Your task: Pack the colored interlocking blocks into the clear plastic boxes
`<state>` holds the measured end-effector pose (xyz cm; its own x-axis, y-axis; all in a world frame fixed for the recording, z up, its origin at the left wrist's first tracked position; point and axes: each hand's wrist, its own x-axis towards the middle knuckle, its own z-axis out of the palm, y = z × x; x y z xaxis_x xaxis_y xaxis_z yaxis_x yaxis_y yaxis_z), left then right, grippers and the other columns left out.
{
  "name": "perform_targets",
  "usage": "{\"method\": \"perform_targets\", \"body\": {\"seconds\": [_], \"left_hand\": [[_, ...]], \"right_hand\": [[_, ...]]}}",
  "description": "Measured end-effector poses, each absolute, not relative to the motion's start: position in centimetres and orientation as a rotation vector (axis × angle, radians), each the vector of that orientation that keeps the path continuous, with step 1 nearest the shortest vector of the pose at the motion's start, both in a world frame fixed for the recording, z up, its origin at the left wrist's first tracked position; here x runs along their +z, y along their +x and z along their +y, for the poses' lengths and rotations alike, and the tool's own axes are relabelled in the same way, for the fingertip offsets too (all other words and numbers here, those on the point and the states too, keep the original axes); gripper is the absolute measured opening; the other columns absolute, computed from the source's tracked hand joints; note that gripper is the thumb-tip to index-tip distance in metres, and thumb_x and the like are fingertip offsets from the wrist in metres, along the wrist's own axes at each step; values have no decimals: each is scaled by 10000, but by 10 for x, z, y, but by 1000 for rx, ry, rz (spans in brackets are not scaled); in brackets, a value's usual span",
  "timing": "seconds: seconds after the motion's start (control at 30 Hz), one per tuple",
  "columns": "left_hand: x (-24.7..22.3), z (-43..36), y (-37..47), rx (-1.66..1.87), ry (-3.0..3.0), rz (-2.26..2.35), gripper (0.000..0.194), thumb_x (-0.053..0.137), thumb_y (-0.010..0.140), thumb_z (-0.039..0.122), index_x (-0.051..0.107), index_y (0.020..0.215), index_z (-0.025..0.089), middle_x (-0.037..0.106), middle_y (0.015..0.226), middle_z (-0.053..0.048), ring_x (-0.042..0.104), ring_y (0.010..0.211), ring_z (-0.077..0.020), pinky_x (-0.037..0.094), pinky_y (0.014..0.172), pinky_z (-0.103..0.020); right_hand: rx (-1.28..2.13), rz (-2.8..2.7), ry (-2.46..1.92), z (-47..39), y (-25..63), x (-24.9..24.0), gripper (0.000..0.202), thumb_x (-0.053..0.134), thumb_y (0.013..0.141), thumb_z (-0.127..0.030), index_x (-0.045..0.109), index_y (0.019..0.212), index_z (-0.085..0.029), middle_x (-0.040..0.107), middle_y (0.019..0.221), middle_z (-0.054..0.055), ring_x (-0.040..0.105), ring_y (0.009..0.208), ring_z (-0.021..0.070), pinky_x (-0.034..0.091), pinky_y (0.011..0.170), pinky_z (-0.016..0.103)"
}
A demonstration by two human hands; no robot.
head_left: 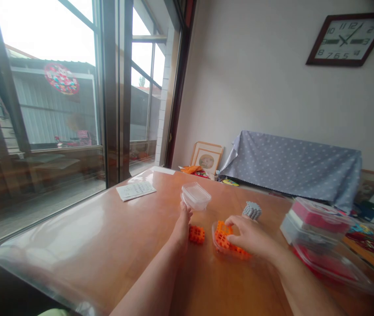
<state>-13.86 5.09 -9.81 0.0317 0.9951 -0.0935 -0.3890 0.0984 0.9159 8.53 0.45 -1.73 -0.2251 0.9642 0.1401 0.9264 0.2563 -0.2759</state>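
My left hand (183, 224) has its fingers closed on the near left corner of a clear plastic container (196, 196). Just below and right of those fingers, an orange block piece (196, 235) with square holes lies on the table. My right hand (247, 232) reaches over a second clear container (215, 250) holding several orange pieces. Its thumb and index finger are on an orange piece (222, 228) at the container's top; the other fingers are partly hidden. Behind my right hand is a stack of grey pieces (251, 210).
Stacked plastic boxes (318, 219) with pink and red contents stand on the right of the brown table (108, 245). A paper booklet (136, 190) lies back left. Behind the table are a framed picture (206, 160) and a polka-dot cloth (292, 164). Windows line the left.
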Motion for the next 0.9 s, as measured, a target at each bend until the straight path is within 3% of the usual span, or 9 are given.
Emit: {"method": "perform_targets", "body": {"seconds": [0.43, 0.63, 0.9], "left_hand": [[-100, 53, -140, 1298, 811, 943, 909, 286, 886, 833, 483, 1482, 176, 472, 1550, -153, 326, 1502, -321, 276, 1229, -432], [-96, 51, -139, 1298, 802, 929, 897, 234, 904, 820, 475, 1482, 179, 437, 1574, -150, 322, 1504, -311, 253, 1235, -434], [-87, 45, -142, 1280, 774, 950, 926, 254, 890, 834, 479, 1479, 156, 403, 1593, -159, 302, 1510, -327, 232, 1243, -439]], "right_hand": [[244, -2236, -1720, 6, 66, -17, 341, 651, 821, -342, 694, 1145, -241, 696, 1147, 82, 630, 1056, 240, 447, 925, 326], [172, -2405, -1694, 11, 17, -9, 394, 681, 796, -391, 697, 1173, -276, 685, 1169, 86, 600, 1095, 286, 414, 923, 370], [-7, -2693, -1709, 33, -16, -25, 229, 668, 776, -354, 722, 959, -228, 724, 976, 97, 608, 1040, 341, 372, 910, 455]]}}
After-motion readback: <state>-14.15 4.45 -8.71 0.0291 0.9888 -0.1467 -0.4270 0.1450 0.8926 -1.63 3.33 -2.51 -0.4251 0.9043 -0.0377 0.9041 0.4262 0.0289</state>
